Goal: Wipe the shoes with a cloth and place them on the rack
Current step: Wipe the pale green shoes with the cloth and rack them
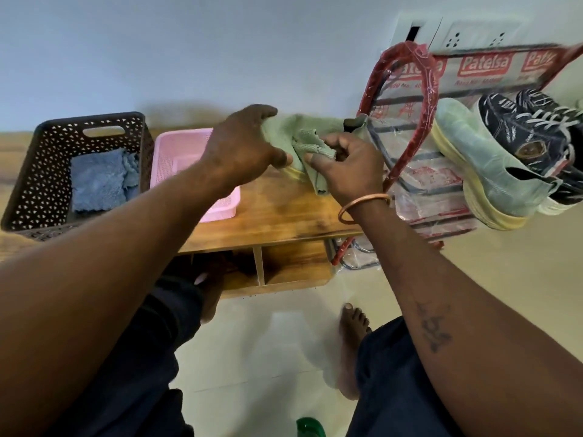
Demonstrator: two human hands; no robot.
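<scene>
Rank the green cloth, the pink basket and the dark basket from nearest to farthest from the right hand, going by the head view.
1. green cloth: pinched in the right hand itself.
2. pink basket: to the left, beyond the left hand, which grips a pale green shoe.
3. dark basket: far left, holding a blue cloth.

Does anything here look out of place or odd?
The red rack still wears its printed plastic wrapping, though a green shoe and dark shoes already sit on it. Nothing else stands out.
</scene>
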